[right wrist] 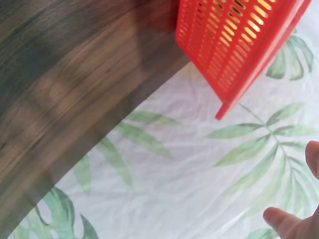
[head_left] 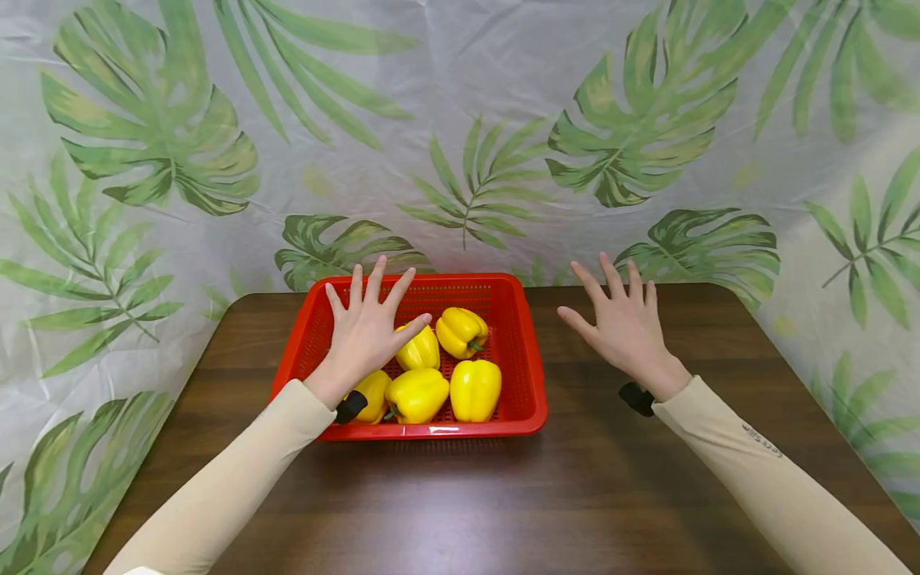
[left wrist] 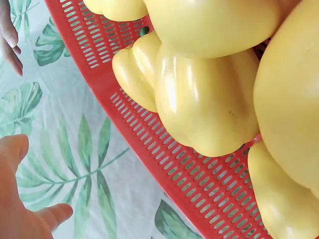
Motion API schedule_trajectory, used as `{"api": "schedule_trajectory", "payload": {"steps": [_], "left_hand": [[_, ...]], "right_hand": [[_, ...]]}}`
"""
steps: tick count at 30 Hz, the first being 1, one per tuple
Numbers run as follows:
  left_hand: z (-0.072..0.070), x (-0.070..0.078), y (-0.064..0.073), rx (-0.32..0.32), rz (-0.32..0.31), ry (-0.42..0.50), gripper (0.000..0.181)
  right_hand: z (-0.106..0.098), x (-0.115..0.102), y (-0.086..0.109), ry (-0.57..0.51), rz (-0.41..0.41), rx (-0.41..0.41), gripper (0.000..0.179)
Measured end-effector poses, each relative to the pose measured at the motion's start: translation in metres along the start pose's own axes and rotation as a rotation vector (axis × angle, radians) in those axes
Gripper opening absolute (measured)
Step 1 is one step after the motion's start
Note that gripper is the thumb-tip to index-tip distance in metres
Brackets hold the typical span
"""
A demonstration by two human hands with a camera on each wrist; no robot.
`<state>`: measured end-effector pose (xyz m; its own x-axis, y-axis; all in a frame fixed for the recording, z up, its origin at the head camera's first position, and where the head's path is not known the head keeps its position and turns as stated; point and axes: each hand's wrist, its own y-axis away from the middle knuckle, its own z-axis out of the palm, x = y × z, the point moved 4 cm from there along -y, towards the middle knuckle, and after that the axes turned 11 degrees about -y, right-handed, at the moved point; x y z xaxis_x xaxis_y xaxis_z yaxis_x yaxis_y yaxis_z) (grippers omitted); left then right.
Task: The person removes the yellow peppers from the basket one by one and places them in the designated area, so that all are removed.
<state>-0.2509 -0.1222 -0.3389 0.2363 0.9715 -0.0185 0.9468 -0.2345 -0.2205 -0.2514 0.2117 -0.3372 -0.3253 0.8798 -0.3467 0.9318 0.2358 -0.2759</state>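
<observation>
A red perforated basket (head_left: 523, 397) stands on the dark wooden table (head_left: 460, 495), left of centre, and holds several yellow bell peppers (head_left: 475, 389). My left hand (head_left: 368, 327) hovers over the basket's left half with its fingers spread and straight, holding nothing. To the right of the basket my right hand (head_left: 624, 318) hangs above the bare table, fingers spread too. In the left wrist view the peppers (left wrist: 204, 99) fill the frame against the basket wall (left wrist: 149, 134). The right wrist view shows the basket's corner (right wrist: 239, 50) and the table edge (right wrist: 75, 99).
A leaf-printed sheet (head_left: 474, 128) hangs behind the table and drapes down on both sides. The table's rounded far corners sit close to it. Bare wood lies in front of the basket and to its right.
</observation>
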Motion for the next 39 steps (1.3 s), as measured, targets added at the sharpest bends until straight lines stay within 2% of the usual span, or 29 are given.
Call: {"api": "schedule_trajectory", "payload": {"steps": [10,16,23,30,39], "left_hand": [[-0.010,-0.003,0.008,-0.004,0.021,0.024,0.074],[-0.016,-0.007,0.016,-0.020,0.037,0.047,0.072],[-0.020,-0.010,0.023,-0.028,0.067,0.064,0.071],[-0.027,-0.015,0.030,0.028,0.103,0.119,0.067],[-0.034,-0.028,0.036,0.104,0.143,0.137,0.066]], "right_hand": [[-0.002,-0.020,-0.002,-0.027,-0.044,-0.005,0.071],[0.001,-0.037,-0.004,-0.067,-0.088,-0.038,0.069],[0.009,-0.058,-0.007,-0.127,-0.190,-0.022,0.070],[0.013,-0.077,-0.007,-0.218,-0.257,-0.021,0.070],[0.023,-0.101,-0.010,-0.295,-0.286,-0.067,0.069]]}}
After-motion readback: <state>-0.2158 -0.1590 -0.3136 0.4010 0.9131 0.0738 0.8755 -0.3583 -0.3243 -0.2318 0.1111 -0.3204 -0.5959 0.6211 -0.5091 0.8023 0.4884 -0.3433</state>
